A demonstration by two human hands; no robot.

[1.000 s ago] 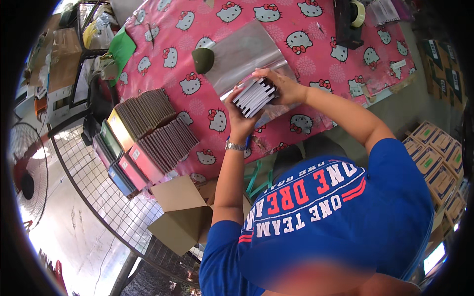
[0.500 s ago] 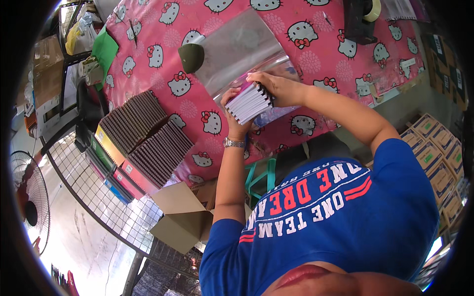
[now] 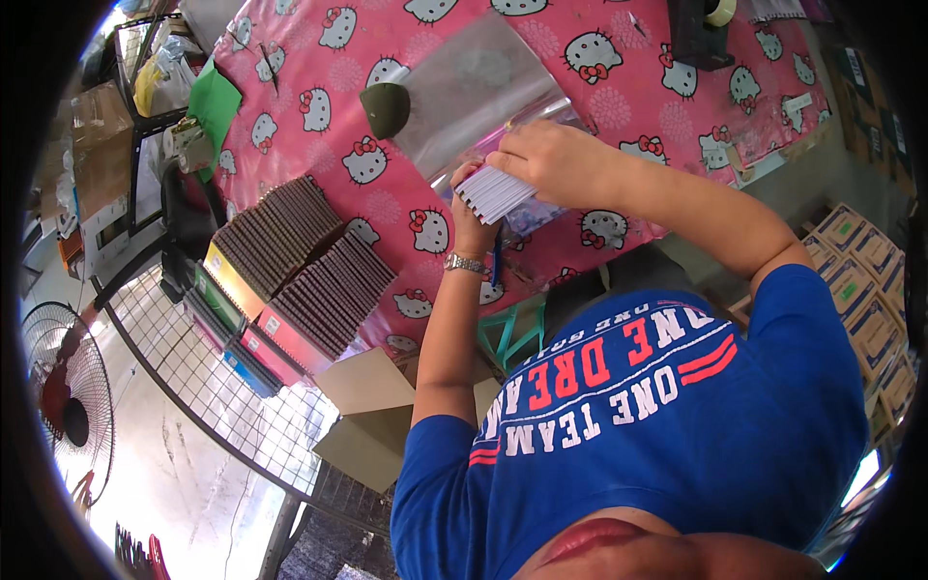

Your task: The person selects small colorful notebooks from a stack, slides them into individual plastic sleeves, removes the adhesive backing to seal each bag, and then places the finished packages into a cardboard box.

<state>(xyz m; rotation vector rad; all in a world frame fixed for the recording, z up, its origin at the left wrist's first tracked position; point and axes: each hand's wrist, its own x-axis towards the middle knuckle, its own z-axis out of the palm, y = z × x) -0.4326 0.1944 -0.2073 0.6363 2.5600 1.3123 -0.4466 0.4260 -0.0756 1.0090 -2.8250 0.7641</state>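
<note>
Over the front of the table I hold a small stack of ring-bound notebooks [image 3: 495, 196], tilted, with white page edges and dark binding bits showing and some purple cover at the top. My left hand [image 3: 474, 220], with a metal watch at the wrist, is closed round the stack's left side. Across its upper right side lies my right hand [image 3: 561, 162], fingers bent over the edge; its fingertips are partly hidden. Beneath and beyond them are clear plastic sheets [image 3: 474, 82]. A dark olive dome-shaped object [image 3: 385, 109] rests on the sheets' left edge.
Tall stacks of ring-bound notebooks [image 3: 280, 246] stand at the table's left edge. An open cardboard box [image 3: 362, 425] sits below them. A tape dispenser [image 3: 703, 34] is at the far right. A fan [image 3: 72, 396] stands at left; several cartons [image 3: 860, 280] are piled at right.
My right hand has slid over the stack, covering more of its top and right side. The stack has tilted and shifted slightly right. The whole view has shifted a little.
</note>
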